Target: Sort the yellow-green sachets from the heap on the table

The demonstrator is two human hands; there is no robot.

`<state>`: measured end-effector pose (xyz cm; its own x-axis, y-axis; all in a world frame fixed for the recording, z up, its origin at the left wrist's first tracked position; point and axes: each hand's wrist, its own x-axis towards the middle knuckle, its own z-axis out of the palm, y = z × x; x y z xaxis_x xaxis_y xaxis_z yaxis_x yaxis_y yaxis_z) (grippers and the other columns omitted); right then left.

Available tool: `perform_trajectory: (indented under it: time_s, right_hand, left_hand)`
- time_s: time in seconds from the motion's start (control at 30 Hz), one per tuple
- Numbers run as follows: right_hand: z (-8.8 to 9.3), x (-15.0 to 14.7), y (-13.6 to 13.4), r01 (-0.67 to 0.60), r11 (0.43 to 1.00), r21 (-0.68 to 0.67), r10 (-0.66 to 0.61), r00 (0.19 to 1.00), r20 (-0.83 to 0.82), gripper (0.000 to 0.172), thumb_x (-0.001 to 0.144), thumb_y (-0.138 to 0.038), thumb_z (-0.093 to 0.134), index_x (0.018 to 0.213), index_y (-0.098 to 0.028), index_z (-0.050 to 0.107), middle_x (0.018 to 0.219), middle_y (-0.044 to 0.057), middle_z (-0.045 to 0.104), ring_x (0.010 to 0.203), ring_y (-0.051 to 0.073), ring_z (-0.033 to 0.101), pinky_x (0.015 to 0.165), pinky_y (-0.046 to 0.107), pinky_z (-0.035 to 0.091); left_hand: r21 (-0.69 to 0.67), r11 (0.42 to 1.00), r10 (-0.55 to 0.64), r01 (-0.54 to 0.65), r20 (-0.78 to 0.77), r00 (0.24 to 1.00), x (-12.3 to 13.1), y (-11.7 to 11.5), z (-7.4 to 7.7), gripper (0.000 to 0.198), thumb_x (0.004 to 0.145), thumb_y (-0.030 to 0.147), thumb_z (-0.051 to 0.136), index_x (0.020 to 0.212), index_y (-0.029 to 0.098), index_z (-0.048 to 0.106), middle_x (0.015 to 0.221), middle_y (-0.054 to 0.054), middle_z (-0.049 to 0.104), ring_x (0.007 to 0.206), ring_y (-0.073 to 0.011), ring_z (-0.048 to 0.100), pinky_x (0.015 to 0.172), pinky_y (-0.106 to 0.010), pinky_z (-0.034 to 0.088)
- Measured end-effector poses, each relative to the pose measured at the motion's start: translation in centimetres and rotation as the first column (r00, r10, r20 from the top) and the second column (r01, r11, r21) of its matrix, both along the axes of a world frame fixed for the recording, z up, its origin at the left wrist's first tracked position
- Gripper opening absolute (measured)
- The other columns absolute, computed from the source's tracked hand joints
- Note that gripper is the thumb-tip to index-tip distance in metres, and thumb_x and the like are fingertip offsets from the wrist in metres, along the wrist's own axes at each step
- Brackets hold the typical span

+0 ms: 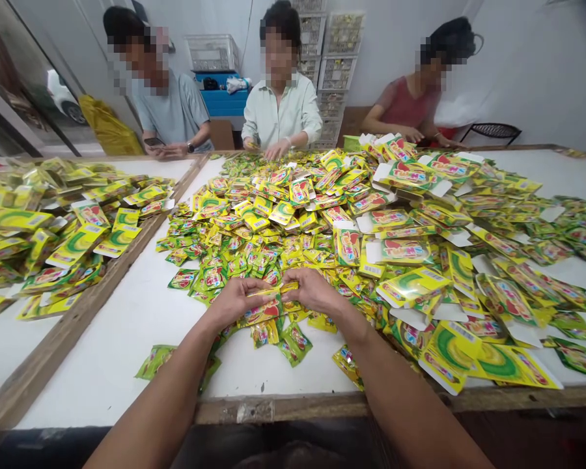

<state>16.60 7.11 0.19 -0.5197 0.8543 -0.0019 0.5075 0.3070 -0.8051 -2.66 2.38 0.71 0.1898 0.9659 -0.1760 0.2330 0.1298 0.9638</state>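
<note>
My left hand (235,301) is closed on a small yellow-and-green printed box (262,312), thumb along its upper side. At the box's right end, the curled fingers of my right hand (310,291) pinch something yellow, either a small packet or part of the box; I cannot tell which. Green sachets (232,267) lie heaped just beyond both hands. Below the box, a loose green sachet (295,343) and a yellow sachet (266,332) rest on the white tabletop (239,371).
Yellow cartons (410,251), some with white flaps open, pile up to the right. Past a wooden divider strip (97,286), more boxes (73,241) lie at left. Three people sit across the table; crates (339,71) stand stacked behind them. A wooden edge (317,405) borders the near side.
</note>
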Motion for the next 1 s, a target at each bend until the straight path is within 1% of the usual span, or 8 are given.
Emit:
perform_trajectory:
  time_s: [0.23, 0.4, 0.5, 0.6, 0.7, 0.8, 0.9, 1.0]
  right_hand:
    - [0.1, -0.6, -0.2, 0.058, 0.961, -0.270, -0.167, 0.901, -0.400, 0.049, 0.060, -0.024, 0.069, 0.104, -0.022, 0.047, 0.075, -0.006, 0.050, 0.056, 0.008, 0.046, 0.053, 0.021, 0.038]
    - [0.4, -0.8, -0.4, 0.101, 0.966, -0.236, -0.195, 0.886, -0.420, 0.049, 0.066, -0.033, 0.067, 0.109, -0.022, 0.046, 0.070, -0.006, 0.054, 0.055, 0.009, 0.049, 0.050, 0.021, 0.038]
    - [0.9, 0.3, -0.4, 0.172, 0.979, -0.109, -0.198, 0.930, -0.309, 0.032, 0.070, -0.035, 0.064, 0.097, -0.020, 0.054, 0.072, -0.003, 0.058, 0.061, 0.012, 0.054, 0.057, 0.024, 0.041]
    - [1.3, 1.6, -0.8, 0.066, 0.998, -0.023, -0.067, 0.997, -0.046, 0.015, 0.072, -0.033, 0.063, 0.075, -0.019, 0.059, 0.060, -0.004, 0.056, 0.056, 0.011, 0.051, 0.055, 0.023, 0.037]
    - [1.3, 1.6, -1.9, -0.100, 0.995, 0.009, 0.097, 0.977, 0.189, 0.013, 0.069, -0.030, 0.067, 0.067, -0.020, 0.060, 0.056, -0.004, 0.054, 0.054, 0.011, 0.047, 0.052, 0.023, 0.032]
    - [1.0, 0.6, -3.5, -0.234, 0.968, 0.093, 0.180, 0.902, 0.391, 0.028, 0.050, -0.027, 0.083, 0.065, -0.020, 0.060, 0.067, 0.000, 0.057, 0.066, 0.016, 0.050, 0.057, 0.024, 0.032]
    - [0.7, 0.2, -4.2, -0.305, 0.948, 0.093, 0.238, 0.872, 0.427, 0.033, 0.044, -0.023, 0.085, 0.056, -0.018, 0.055, 0.066, 0.000, 0.053, 0.069, 0.016, 0.048, 0.058, 0.024, 0.031]
    - [1.0, 0.9, -3.4, -0.253, 0.967, -0.032, 0.253, 0.942, 0.221, 0.028, 0.058, -0.028, 0.078, 0.059, -0.019, 0.051, 0.058, -0.005, 0.045, 0.059, 0.012, 0.042, 0.054, 0.022, 0.029]
  left_hand:
    - [-0.083, 0.994, 0.080, -0.064, 0.207, 0.975, 0.1, 0.1, 0.2, 0.034, 0.058, 0.035, 0.079, 0.084, 0.016, 0.071, 0.067, 0.000, 0.068, 0.057, -0.0105, 0.056, 0.056, -0.021, 0.041]
    - [-0.178, 0.980, 0.138, -0.085, 0.308, 0.941, -0.2, 0.2, 0.1, 0.036, 0.053, 0.031, 0.082, 0.082, 0.015, 0.069, 0.070, -0.003, 0.070, 0.060, -0.0131, 0.061, 0.060, -0.023, 0.046]
    - [-0.208, 0.963, 0.233, -0.169, 0.339, 0.912, -0.6, 0.4, 0.0, 0.040, 0.050, 0.032, 0.083, 0.082, 0.014, 0.069, 0.070, -0.004, 0.071, 0.061, -0.0158, 0.063, 0.059, -0.026, 0.049]
    - [-0.183, 0.940, 0.333, -0.289, 0.305, 0.892, -1.0, 0.7, -0.2, 0.041, 0.048, 0.034, 0.083, 0.080, 0.014, 0.068, 0.067, -0.004, 0.070, 0.058, -0.0166, 0.063, 0.054, -0.026, 0.048]
    - [-0.138, 0.931, 0.364, -0.338, 0.276, 0.890, -1.2, 0.9, -0.4, 0.040, 0.050, 0.034, 0.082, 0.081, 0.014, 0.069, 0.065, -0.003, 0.069, 0.057, -0.0162, 0.062, 0.052, -0.025, 0.047]
    - [-0.129, 0.933, 0.358, -0.336, 0.255, 0.898, -1.3, 1.0, -0.6, 0.040, 0.051, 0.035, 0.082, 0.082, 0.014, 0.069, 0.063, -0.002, 0.068, 0.056, -0.0164, 0.061, 0.051, -0.025, 0.046]
    - [-0.136, 0.934, 0.353, -0.329, 0.226, 0.908, -1.3, 1.0, -0.8, 0.039, 0.052, 0.036, 0.081, 0.082, 0.015, 0.069, 0.063, -0.002, 0.068, 0.056, -0.0163, 0.061, 0.049, -0.025, 0.044]
    - [-0.109, 0.938, 0.344, -0.328, 0.197, 0.918, -1.2, 1.0, -0.8, 0.039, 0.052, 0.037, 0.081, 0.082, 0.015, 0.068, 0.061, -0.001, 0.067, 0.054, -0.0144, 0.059, 0.050, -0.024, 0.043]
